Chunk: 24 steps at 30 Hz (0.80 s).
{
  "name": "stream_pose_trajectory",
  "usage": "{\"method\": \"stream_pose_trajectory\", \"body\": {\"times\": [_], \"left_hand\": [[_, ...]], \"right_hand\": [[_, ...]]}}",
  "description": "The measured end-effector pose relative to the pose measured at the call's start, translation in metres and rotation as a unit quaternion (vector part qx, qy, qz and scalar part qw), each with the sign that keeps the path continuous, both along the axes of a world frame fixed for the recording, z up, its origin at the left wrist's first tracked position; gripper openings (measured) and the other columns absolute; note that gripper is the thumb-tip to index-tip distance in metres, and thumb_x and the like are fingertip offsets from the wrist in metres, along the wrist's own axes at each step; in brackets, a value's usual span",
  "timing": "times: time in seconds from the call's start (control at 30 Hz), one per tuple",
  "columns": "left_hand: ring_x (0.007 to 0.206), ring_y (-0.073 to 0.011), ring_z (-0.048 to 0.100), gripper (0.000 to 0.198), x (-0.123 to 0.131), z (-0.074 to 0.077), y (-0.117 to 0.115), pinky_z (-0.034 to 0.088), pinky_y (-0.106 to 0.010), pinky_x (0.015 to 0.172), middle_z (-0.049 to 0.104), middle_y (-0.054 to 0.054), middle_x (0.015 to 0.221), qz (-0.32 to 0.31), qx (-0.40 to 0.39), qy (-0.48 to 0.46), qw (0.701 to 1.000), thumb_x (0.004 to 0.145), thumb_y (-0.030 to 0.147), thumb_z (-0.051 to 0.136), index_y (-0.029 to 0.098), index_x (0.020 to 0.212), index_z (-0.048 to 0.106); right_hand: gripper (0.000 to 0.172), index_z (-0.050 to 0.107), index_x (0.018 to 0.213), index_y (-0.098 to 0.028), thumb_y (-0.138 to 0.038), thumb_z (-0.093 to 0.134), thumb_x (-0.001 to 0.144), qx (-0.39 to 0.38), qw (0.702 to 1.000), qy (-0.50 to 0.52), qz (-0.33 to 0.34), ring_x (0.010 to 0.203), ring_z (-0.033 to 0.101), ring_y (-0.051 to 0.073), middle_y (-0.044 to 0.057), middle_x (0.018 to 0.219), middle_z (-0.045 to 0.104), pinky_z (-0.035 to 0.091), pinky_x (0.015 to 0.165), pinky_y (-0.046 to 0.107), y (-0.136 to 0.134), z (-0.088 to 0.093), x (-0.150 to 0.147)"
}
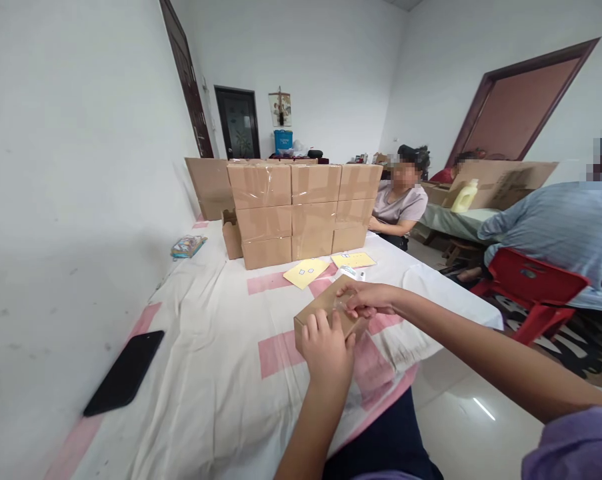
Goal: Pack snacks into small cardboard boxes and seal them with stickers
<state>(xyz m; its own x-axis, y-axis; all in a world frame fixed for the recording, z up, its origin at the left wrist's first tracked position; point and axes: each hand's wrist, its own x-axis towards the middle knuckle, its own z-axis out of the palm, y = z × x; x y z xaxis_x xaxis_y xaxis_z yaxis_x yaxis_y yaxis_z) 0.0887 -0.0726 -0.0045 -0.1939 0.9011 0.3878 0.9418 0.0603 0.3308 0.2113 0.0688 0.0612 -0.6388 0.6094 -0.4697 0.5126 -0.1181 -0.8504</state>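
Note:
A small closed cardboard box (315,305) lies on the cloth-covered table in front of me. My left hand (328,347) grips its near side, with the fingers over the top and the thumb at the right edge. Over the far part of the top, my right hand (367,298) has its fingers pinched together on a short piece of clear tape (339,304). Just behind the box is a white item (349,272), partly hidden; its kind is unclear. Two yellow cards, one nearer (305,272) and one farther right (353,259), lie beyond it.
Taped cardboard boxes (265,223) stand stacked at the table's far side. A black phone (125,373) and a small colourful packet (188,247) lie along the left wall. One person (401,207) sits beyond the stack; another sits on a red chair (541,280) at right.

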Motion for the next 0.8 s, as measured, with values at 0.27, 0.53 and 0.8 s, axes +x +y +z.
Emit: {"method": "stream_pose_trajectory", "body": {"times": [0.27,0.53,0.8], "left_hand": [[0.103,-0.0288,0.051,0.049,0.0,-0.002,-0.001,0.039,-0.041,0.085,0.06,-0.008,0.112,0.003,0.001,0.009,1.0,0.088,0.045,0.068,0.024,0.132,0.063],[0.101,-0.0268,0.051,0.048,0.0,-0.003,-0.002,0.038,-0.039,0.085,0.059,-0.007,0.109,0.009,0.02,0.011,1.0,0.087,0.045,0.069,0.024,0.13,0.063],[0.096,-0.0259,0.05,0.045,-0.001,-0.004,-0.002,0.037,-0.038,0.079,0.059,-0.007,0.107,0.013,0.03,0.03,0.999,0.088,0.047,0.067,0.026,0.128,0.063]], "right_hand": [[0.031,0.06,0.095,-0.018,-0.014,0.068,0.065,0.018,0.999,0.027,-0.009,0.035,0.041,0.005,-0.001,0.065,0.072,0.024,0.033,0.015,0.004,0.001,0.0],[0.023,0.07,0.074,-0.012,-0.034,0.078,0.075,0.0,1.0,-0.03,-0.009,0.038,0.048,0.002,0.008,0.085,0.079,0.024,0.031,0.014,0.001,0.006,-0.006],[0.027,0.064,0.068,-0.014,-0.035,0.068,0.085,0.011,0.991,-0.131,0.018,0.036,0.047,0.005,0.007,0.067,0.075,0.022,0.033,0.016,0.005,0.013,-0.019]]}}
